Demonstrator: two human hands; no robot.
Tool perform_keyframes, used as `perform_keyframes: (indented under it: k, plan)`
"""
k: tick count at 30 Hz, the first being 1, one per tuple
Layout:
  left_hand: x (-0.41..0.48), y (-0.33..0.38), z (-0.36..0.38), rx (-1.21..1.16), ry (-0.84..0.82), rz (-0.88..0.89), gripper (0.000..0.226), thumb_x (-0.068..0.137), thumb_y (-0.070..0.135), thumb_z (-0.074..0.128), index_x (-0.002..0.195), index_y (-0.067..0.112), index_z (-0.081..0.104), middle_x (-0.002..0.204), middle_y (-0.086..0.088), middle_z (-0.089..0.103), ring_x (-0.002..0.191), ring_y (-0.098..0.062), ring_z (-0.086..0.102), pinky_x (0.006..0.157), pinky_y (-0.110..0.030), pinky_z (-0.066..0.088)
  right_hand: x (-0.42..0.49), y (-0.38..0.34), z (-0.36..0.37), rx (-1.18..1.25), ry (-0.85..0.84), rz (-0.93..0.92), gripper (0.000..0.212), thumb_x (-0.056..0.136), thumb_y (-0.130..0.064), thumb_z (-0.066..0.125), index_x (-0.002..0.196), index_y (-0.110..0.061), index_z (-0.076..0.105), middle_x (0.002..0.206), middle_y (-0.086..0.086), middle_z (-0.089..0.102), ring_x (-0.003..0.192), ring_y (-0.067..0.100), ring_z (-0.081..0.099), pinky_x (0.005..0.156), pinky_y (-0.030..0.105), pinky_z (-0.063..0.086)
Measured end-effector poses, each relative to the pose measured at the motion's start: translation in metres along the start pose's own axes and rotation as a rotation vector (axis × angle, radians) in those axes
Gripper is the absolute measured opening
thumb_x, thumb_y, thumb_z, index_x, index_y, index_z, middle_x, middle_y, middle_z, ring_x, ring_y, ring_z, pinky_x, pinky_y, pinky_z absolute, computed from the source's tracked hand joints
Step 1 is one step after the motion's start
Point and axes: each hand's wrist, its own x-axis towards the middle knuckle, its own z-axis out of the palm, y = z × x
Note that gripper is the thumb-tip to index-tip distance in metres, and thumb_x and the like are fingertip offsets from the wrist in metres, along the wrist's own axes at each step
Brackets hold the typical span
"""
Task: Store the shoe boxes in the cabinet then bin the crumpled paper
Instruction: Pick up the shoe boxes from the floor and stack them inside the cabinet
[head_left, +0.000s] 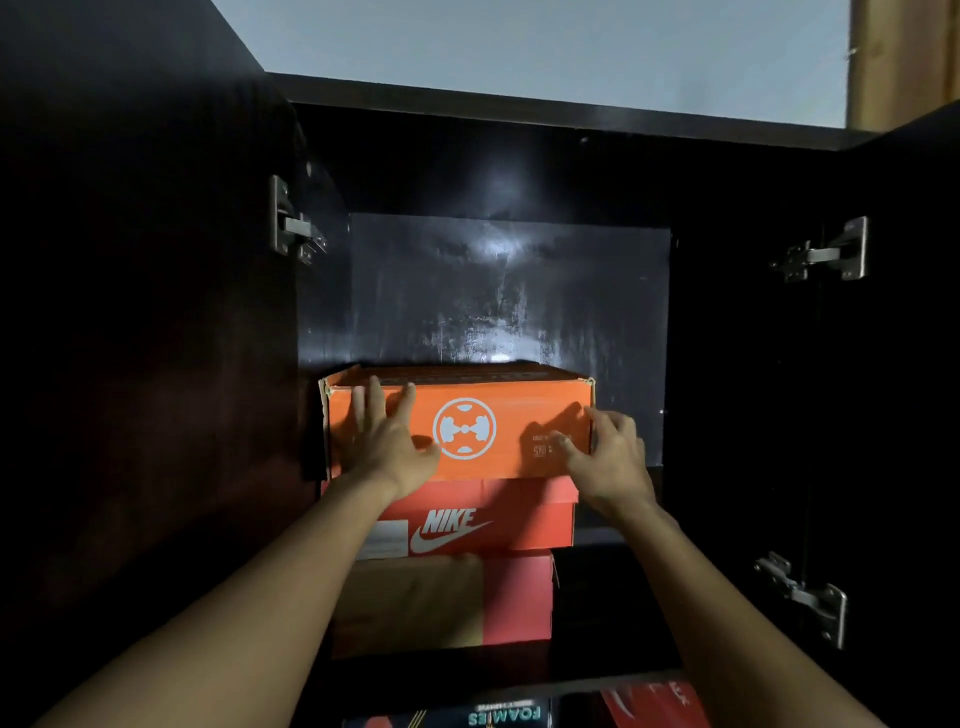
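An orange shoe box (498, 415) with a pale round logo lies on top of a stack inside the dark cabinet (509, 291). Under it sits a red Nike box (483, 522), and below that a red and tan box (441, 603). My left hand (389, 436) presses flat against the orange box's front face at its left, fingers straight. My right hand (608, 452) touches the front face at its right edge, fingers slightly bent. No crumpled paper is in view.
Both cabinet doors stand wide open, the left door (145, 364) and the right door (893, 389), with metal hinges (293, 223) on each side. On a lower shelf lie more boxes (509, 712). Above the stack is open space.
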Motion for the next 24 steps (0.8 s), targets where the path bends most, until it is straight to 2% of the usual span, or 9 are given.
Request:
perform_keyframes:
  k: [2, 3, 5, 7, 11, 15, 18, 24]
  plan:
    - [-0.015, 0.011, 0.000, -0.085, -0.003, 0.026, 0.076, 0.089, 0.042, 0.060, 0.153, 0.031, 0.022, 0.164, -0.005, -0.006, 0.150, -0.025, -0.009, 0.120, -0.048, 0.015, -0.018, 0.002, -0.009, 0.012, 0.009, -0.013, 0.068, 0.092, -0.055, 0.059, 0.148, -0.021, 0.042, 0.151, 0.002, 0.033, 0.139, 0.025, 0.034, 0.111, 0.041, 0.035]
    - [-0.023, 0.016, -0.001, -0.122, -0.007, 0.058, 0.070, 0.089, 0.041, 0.060, 0.151, 0.029, 0.030, 0.163, -0.007, 0.012, 0.150, -0.026, 0.006, 0.119, -0.044, 0.022, -0.028, 0.003, -0.013, 0.021, 0.012, -0.019, 0.066, 0.092, -0.053, 0.061, 0.147, -0.021, 0.044, 0.151, 0.003, 0.033, 0.140, 0.024, 0.034, 0.113, 0.040, 0.035]
    - [-0.045, 0.025, 0.000, -0.200, -0.038, 0.124, 0.060, 0.085, 0.041, 0.060, 0.142, 0.026, 0.047, 0.147, -0.006, 0.047, 0.138, -0.025, 0.040, 0.109, -0.038, 0.039, -0.052, 0.007, -0.022, 0.029, 0.007, -0.029, 0.062, 0.092, -0.049, 0.062, 0.145, -0.020, 0.047, 0.151, 0.004, 0.036, 0.141, 0.023, 0.034, 0.115, 0.036, 0.032]
    - [-0.071, 0.034, -0.001, -0.252, -0.101, 0.168, 0.059, 0.079, 0.047, 0.057, 0.134, 0.026, 0.054, 0.134, -0.003, 0.060, 0.125, -0.023, 0.054, 0.101, -0.035, 0.045, -0.080, 0.013, -0.032, 0.022, -0.007, -0.032, 0.062, 0.093, -0.048, 0.062, 0.145, -0.019, 0.047, 0.150, 0.005, 0.038, 0.141, 0.022, 0.034, 0.116, 0.034, 0.030]
    - [-0.128, 0.044, 0.008, -0.386, -0.186, 0.251, 0.040, 0.088, 0.037, 0.062, 0.127, 0.027, 0.060, 0.124, 0.004, 0.065, 0.115, -0.016, 0.059, 0.098, -0.030, 0.046, -0.141, 0.035, -0.053, -0.010, -0.037, 0.001, 0.066, 0.092, -0.053, 0.061, 0.146, -0.017, 0.047, 0.150, 0.008, 0.038, 0.142, 0.022, 0.035, 0.118, 0.038, 0.031]
    - [-0.183, 0.048, 0.033, -0.511, -0.268, 0.266, 0.036, 0.087, 0.041, 0.062, 0.122, 0.032, 0.062, 0.113, 0.003, 0.067, 0.107, -0.014, 0.062, 0.097, -0.036, 0.049, -0.204, 0.057, -0.078, -0.092, -0.016, 0.053, 0.063, 0.092, -0.053, 0.059, 0.144, -0.018, 0.050, 0.148, 0.004, 0.043, 0.140, 0.021, 0.039, 0.114, 0.033, 0.034]
    - [-0.219, 0.061, 0.051, -0.577, -0.349, 0.303, 0.032, 0.087, 0.039, 0.063, 0.119, 0.031, 0.065, 0.105, 0.002, 0.069, 0.099, -0.016, 0.065, 0.091, -0.032, 0.051, -0.250, 0.070, -0.102, -0.198, -0.009, 0.108, 0.062, 0.094, -0.055, 0.057, 0.144, -0.020, 0.049, 0.149, 0.002, 0.043, 0.139, 0.019, 0.040, 0.112, 0.033, 0.037]
    - [-0.292, 0.107, 0.091, -0.707, -0.602, 0.431, 0.034, 0.082, 0.048, 0.058, 0.113, 0.036, 0.065, 0.101, 0.006, 0.070, 0.093, -0.012, 0.067, 0.087, -0.040, 0.055, -0.338, 0.091, -0.156, -0.356, 0.074, 0.275, 0.056, 0.094, -0.050, 0.059, 0.142, -0.021, 0.052, 0.146, 0.002, 0.048, 0.135, 0.018, 0.045, 0.111, 0.032, 0.038]
